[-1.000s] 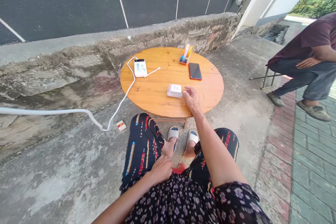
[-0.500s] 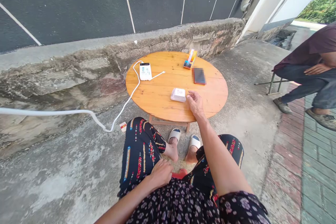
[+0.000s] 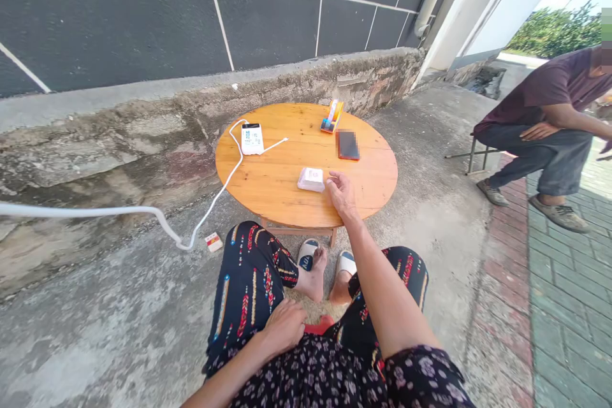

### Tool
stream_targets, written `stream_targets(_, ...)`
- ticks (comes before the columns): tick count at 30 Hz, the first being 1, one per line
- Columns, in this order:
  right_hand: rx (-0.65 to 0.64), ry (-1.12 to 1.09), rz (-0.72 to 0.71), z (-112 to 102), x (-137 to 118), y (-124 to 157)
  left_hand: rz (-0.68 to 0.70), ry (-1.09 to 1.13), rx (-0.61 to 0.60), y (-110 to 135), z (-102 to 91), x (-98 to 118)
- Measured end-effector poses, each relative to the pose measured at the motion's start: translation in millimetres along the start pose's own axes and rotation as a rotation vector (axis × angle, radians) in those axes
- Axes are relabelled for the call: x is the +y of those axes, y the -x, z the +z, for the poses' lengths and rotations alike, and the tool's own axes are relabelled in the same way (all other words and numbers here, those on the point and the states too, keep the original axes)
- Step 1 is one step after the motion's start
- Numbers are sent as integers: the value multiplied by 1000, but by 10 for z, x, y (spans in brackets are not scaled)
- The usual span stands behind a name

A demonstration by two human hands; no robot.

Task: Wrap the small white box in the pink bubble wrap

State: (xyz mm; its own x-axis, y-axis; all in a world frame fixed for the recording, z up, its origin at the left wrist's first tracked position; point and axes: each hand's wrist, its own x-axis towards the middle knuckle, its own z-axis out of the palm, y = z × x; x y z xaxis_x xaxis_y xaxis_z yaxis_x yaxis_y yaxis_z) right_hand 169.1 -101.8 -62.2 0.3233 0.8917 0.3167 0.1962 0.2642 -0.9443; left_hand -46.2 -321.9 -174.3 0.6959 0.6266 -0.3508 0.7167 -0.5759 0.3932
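My right hand (image 3: 340, 192) rests on the near right part of the round wooden table (image 3: 272, 188), fingers loosely bent and apart, holding nothing. Just left of its fingertips lies a small white packet (image 3: 311, 179) with printing on top, seemingly in clear wrap. Whether the fingertips touch it I cannot tell. My left hand (image 3: 285, 325) lies loosely on my left thigh, with nothing visible in it and its fingertips partly hidden. Beyond the right hand are a dark flat device with an orange edge (image 3: 348, 145), its face blurred, and a tape dispenser (image 3: 331, 116) with an orange body.
A white power strip or charger (image 3: 252, 139) sits at the table's left, its white cable (image 3: 217, 196) running off left. A small box (image 3: 213, 241) lies on the concrete. Behind the table stands a dark tiled wall (image 3: 268, 19). At right a person (image 3: 549, 108) sits on a stool.
The view has turned slightly right and up, so the table appears farther left and lower. My hands keep nearly the same places. The seated person's forearm now shows extended at the right edge.
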Motion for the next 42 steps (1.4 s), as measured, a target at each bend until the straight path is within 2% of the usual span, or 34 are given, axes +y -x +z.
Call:
stream_targets(13, -17, -19, 7, -1, -2, -11, -28, 0, 0, 35, -13, -25)
stream_targets(27, -26, -8, 2, 10, 36, -28, 20, 6, -33, -13, -25, -6)
stream_targets(42, -8, 152, 2, 27, -57, -4, 8, 70, 62, 46, -10, -54)
